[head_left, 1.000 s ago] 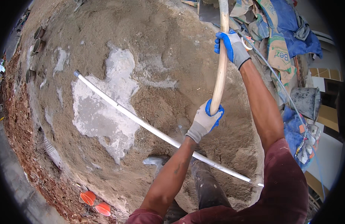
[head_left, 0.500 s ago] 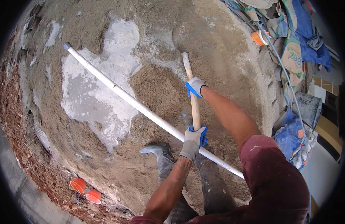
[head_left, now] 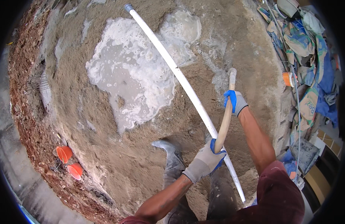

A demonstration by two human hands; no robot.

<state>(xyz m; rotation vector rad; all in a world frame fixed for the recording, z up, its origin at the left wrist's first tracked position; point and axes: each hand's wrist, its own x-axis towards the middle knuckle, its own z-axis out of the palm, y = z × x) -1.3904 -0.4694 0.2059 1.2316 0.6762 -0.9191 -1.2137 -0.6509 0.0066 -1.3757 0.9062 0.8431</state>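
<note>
From the head view, your left hand (head_left: 207, 161), in a grey and blue glove, is clamped around the lower part of a wooden handle (head_left: 226, 115), while your right hand (head_left: 235, 102) grips the same handle higher up, near its top end. The handle stands over a broad mound of sand (head_left: 135, 156), crossing a long white pipe (head_left: 172, 67) that lies beside a foamy grey puddle (head_left: 131, 74). Two orange cones (head_left: 70, 161) sit at the mound's left edge.

Smooth pale wooden tool handle (head_left: 225, 119); glossy white plastic pipe (head_left: 168, 61); rough damp brown sand heap (head_left: 150, 149); frothy wet grey puddle (head_left: 131, 74); knitted grey-blue gloves.
</note>
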